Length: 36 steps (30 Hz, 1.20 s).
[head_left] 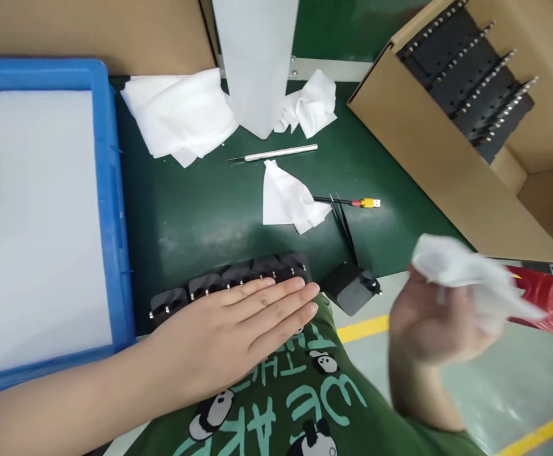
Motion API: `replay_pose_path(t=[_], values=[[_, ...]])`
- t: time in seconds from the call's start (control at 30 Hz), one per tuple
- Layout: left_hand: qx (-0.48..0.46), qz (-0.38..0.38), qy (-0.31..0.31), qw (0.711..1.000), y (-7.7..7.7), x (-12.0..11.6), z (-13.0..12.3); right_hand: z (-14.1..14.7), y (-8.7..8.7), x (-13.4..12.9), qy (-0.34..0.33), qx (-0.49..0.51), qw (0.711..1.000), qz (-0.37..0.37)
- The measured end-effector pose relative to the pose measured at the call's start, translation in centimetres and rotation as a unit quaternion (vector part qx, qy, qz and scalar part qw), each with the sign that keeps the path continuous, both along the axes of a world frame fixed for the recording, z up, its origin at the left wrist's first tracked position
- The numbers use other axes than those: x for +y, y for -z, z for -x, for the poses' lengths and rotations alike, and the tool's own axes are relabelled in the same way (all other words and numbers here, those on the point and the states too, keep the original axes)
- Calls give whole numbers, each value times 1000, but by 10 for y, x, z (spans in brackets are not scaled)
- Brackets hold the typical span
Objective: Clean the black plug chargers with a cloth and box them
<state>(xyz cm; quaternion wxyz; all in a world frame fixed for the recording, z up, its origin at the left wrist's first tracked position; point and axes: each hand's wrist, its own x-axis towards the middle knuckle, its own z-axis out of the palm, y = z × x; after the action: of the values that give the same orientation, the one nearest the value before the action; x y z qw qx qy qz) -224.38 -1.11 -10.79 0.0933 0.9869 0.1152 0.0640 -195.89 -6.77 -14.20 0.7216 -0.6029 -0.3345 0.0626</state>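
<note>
My left hand (238, 329) lies flat with its fingers stretched out along a row of black power adapters (245, 272) at the front edge of the table. Metal plug pins show just past the fingers, and part of the row is hidden under the hand. Off to the right, my right hand (432, 323) is closed on a white cloth (470, 272), both blurred by motion. Between the two hands, one black power adapter (349, 290) sits apart from the row at the table edge.
A blue tray (109, 209) stands at left. A cardboard box (447, 171) at right holds black adapters (470, 76). On the green table lie white cloths (181, 114), a metal pen-like tool (280, 152), black tweezers (347, 234) and a USB cable end (368, 203). Something red (552, 301) is below the box.
</note>
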Motion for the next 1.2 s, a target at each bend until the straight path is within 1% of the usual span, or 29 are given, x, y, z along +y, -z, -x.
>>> replay_pose_path(t=[0.03,0.1,0.17,0.2,0.27,0.33,0.4,0.43,0.47,0.5,0.53,0.6,0.63,0.7,0.83,0.9,0.93,0.97,1.0,1.03,1.07,1.1,1.13,1.17,1.2], values=[[-9,-3,3,1000,-3,-1,-1,17,10,-10,22,17,999,-32],[-29,-3,8,1000,-13,-2,-5,47,25,-19,22,29,999,-39],[-56,-9,-2,998,-23,-2,-13,67,30,-16,-8,46,999,-16],[-64,-20,-16,998,-28,-2,-19,72,29,-12,-24,52,998,-6],[-67,-49,-54,995,-34,0,-35,72,26,-2,-51,49,997,6],[-53,-67,-107,991,-35,3,-51,63,20,4,-56,25,998,-5],[-42,-70,-167,982,-33,8,-68,49,14,4,-43,-14,998,-33],[-37,-72,-196,977,-31,10,-75,41,11,4,-51,-46,997,-36],[-32,-76,-220,972,-29,11,-81,34,8,4,-79,-85,993,-28],[-28,-80,-239,967,-27,12,-86,28,6,4,-127,-130,983,-11],[-26,-83,-251,964,-25,13,-90,23,4,5,-190,-179,965,10],[-29,-79,-260,962,-23,13,-94,16,2,9,-319,-270,907,48],[-35,-71,-261,962,-22,13,-95,14,2,11,-363,-300,880,56],[-49,-55,-258,963,-22,13,-94,8,2,13,-415,-345,840,60],[-58,-46,-257,963,-20,13,-92,-8,-4,4,-462,-414,783,30],[-59,-46,-255,964,-19,14,-91,-19,-10,-1,-501,-410,761,30],[-57,-42,-255,964,-18,15,-90,-23,-12,-3,-522,-386,760,33],[-55,-36,-255,965,-18,15,-90,-26,-14,-3,-530,-349,772,30],[-51,-27,-257,965,-18,16,-89,-27,-15,-2,-513,-306,802,18],[-46,-16,-260,964,-19,16,-88,-27,-15,0,-469,-265,842,1],[-41,-5,-262,964,-20,16,-87,-25,-14,3,-406,-228,885,-16],[-38,5,-264,964,-20,16,-85,-21,-12,6,-340,-202,918,-25],[-34,12,-266,963,-21,15,-85,-16,-10,9,-290,-194,937,-27],[-32,15,-269,963,-22,15,-84,-11,-7,12,-270,-206,940,-24],[-32,17,-270,962,-22,15,-84,-5,-5,14,-284,-239,929,-16]])
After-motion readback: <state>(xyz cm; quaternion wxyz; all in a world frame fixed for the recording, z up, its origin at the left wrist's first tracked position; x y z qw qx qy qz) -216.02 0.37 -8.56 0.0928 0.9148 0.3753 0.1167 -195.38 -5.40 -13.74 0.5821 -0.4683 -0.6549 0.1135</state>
